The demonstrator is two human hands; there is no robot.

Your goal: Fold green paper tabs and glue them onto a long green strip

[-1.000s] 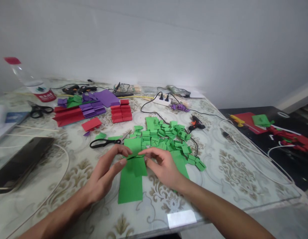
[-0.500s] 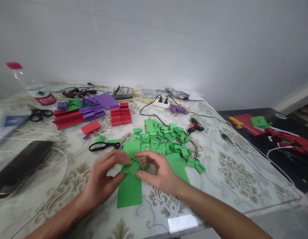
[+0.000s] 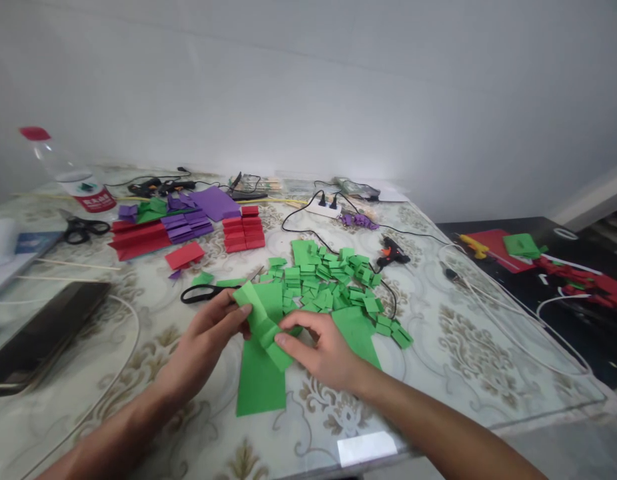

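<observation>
Between my hands is a creased strip of green paper point(image 3: 262, 327), slanting from upper left to lower right. My left hand point(image 3: 221, 320) pinches its upper left end between thumb and fingers. My right hand point(image 3: 316, 343) grips the strip's right edge near the lower end. Beneath it lies a flat green paper sheet point(image 3: 261, 387), partly covered by the strip. Many small folded green paper pieces point(image 3: 323, 280) are heaped just beyond my hands. Black-handled scissors point(image 3: 203, 292) lie behind my left hand, their blades partly hidden. Another green sheet point(image 3: 358, 337) lies right of my right hand.
Folded red paper point(image 3: 243, 230), purple paper point(image 3: 188, 225) and a bottle point(image 3: 83, 187) stand farther back. A glue gun point(image 3: 392, 252) and white power strip point(image 3: 323, 208) with cords lie beyond the heap. A phone point(image 3: 48, 333) is at left, a black table point(image 3: 518, 230) at right.
The green paper between my hands was folded small and now extends as a longer creased strip. My left hand has shifted slightly left and up with its end.
</observation>
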